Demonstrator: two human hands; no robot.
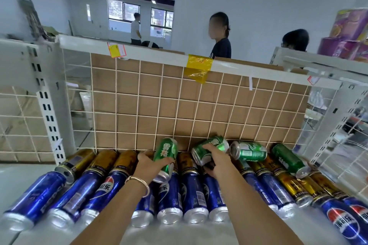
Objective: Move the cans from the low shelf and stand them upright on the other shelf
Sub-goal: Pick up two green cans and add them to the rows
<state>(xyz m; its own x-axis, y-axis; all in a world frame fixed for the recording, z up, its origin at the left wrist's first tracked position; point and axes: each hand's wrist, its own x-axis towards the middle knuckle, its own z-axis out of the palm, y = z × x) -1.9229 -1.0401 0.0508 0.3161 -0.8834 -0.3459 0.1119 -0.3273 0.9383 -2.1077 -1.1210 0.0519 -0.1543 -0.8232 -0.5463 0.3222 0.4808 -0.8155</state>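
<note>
Several blue cans (79, 199) and gold cans (103, 162) lie on their sides on the white low shelf (199, 233). My left hand (148, 167) grips a green can (166, 157), tilted and lifted off the row. My right hand (218, 160) holds another green can (211, 148), lying slantwise above the gold cans. Two more green cans (249, 152) (288, 159) rest on top of the row at the right.
A white wire grid with a brown board (189, 105) closes the back of the shelf. White slotted uprights (47, 109) stand at left and right. Purple boxes (348, 36) sit on a higher shelf at top right. Several people stand behind the shelving.
</note>
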